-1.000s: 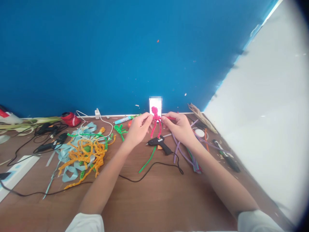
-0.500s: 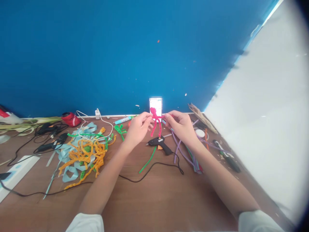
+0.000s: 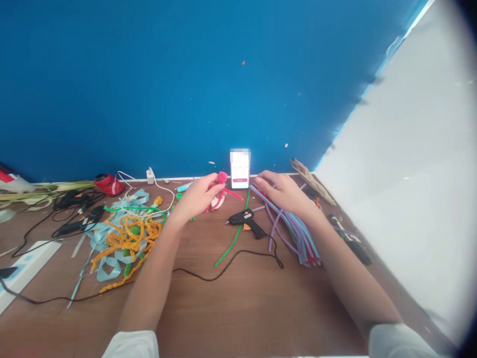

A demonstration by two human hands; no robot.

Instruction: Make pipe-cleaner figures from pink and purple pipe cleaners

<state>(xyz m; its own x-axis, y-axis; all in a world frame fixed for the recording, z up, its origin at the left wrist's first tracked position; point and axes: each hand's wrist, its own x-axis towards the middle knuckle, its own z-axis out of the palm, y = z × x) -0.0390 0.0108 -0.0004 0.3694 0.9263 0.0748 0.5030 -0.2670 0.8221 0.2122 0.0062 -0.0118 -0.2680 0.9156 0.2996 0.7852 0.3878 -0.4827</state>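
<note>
My left hand [image 3: 199, 198] pinches a small pink pipe-cleaner figure [image 3: 222, 178] by its body. The figure's round head points up, and one limb reaches to the right. Under it, a round white piece [image 3: 217, 202] partly shows. My right hand [image 3: 281, 193], thumb and fingers loosely apart, hovers over the upper end of a bundle of purple and light blue pipe cleaners [image 3: 294, 236]. I cannot tell whether it touches them. Between my hands, a black glue gun [image 3: 246, 219] lies across a green pipe cleaner [image 3: 231, 248].
A lit phone [image 3: 240, 171] leans on the blue wall. Orange pipe cleaners [image 3: 137, 233] and light blue ribbon [image 3: 108, 268] are heaped left. A power strip [image 3: 26, 271], another glue gun [image 3: 80, 222] and a red roll [image 3: 109, 184] lie further left. A black cord [image 3: 219, 279] crosses the table.
My right hand has let go of the pink figure. My left hand has moved left and slightly down with the figure, which has tilted; the phone is now uncovered.
</note>
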